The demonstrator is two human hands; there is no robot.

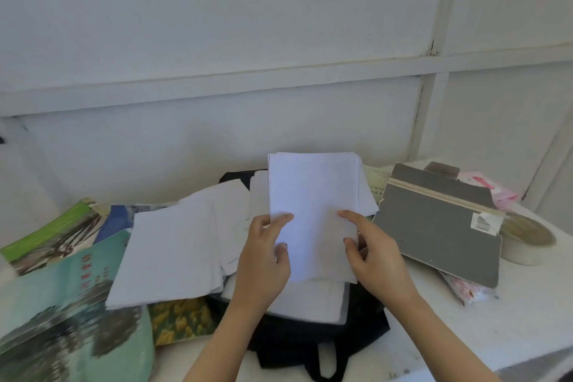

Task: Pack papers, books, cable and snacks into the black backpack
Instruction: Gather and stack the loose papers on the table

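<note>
Head view: black backpack (310, 338) lies on white surface (496, 319), nearest. Left hand (263, 260) and right hand (375, 257) each pinch the lower edge of a paper stack (313, 195) held over the backpack. Loose papers (173, 245) and teal book (71, 304) left; grey book (440, 226), tape roll (527, 239) right.

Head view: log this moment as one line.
phase: papers in hand | left hand: grips paper stack | right hand: grips paper stack | stack: upright over black backpack | loose sheets: left of backpack
</note>
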